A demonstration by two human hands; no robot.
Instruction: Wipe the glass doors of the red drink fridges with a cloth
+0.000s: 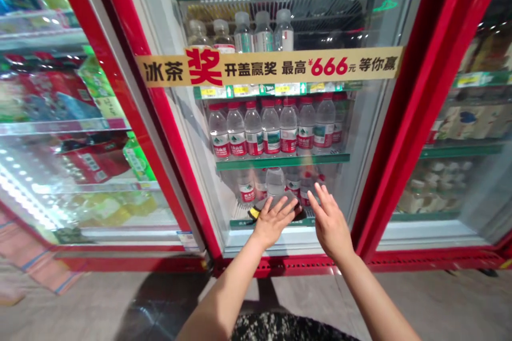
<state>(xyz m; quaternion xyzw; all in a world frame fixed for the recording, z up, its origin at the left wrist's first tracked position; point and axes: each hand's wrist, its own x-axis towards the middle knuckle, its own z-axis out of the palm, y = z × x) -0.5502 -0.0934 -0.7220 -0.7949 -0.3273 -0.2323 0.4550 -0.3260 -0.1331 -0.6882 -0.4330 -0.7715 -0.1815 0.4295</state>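
My left hand (274,221) is stretched out with its fingers spread, in front of the lower part of a glass cooler door (188,117). To its right my right hand (330,221) points up and forward, fingers extended, holding nothing. Whether either hand touches the glass I cannot tell. Behind the glass stands a row of water bottles (271,130) with red caps and red-and-white labels. More water bottles (247,186) sit on the bottom shelf, partly hidden by my hands and by reflections. A yellow banner (272,69) with printed characters runs across the door.
Red door frames (404,143) border the glass on both sides. Another cooler with drinks (92,165) is on the left, and one with white-capped bottles (434,186) on the right. Pink cartons (30,255) lie on the grey floor (160,298) at the far left.
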